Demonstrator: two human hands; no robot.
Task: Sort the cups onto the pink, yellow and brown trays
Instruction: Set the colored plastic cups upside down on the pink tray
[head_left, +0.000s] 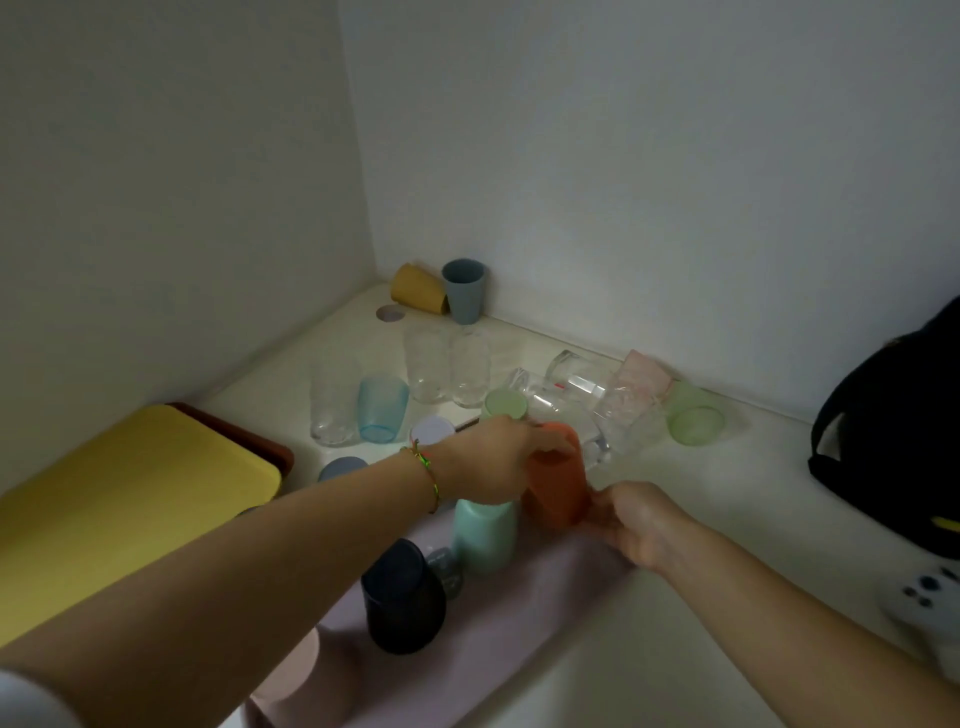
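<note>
Left hand (493, 460) is curling its fingers round the top of the orange plastic tumbler (558, 486), which is sitting on the pale pink flat tray (524, 629), at 1 o'clock from the mint plastic cup (485, 538). Right hand (641, 522) is touching the tumbler's base at 4 o'clock, can't tell its finger spread tbh.

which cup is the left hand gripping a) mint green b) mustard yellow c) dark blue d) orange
d: the left hand curls its fingers over the top of the orange cup, which stands next to the mint cup.
</note>
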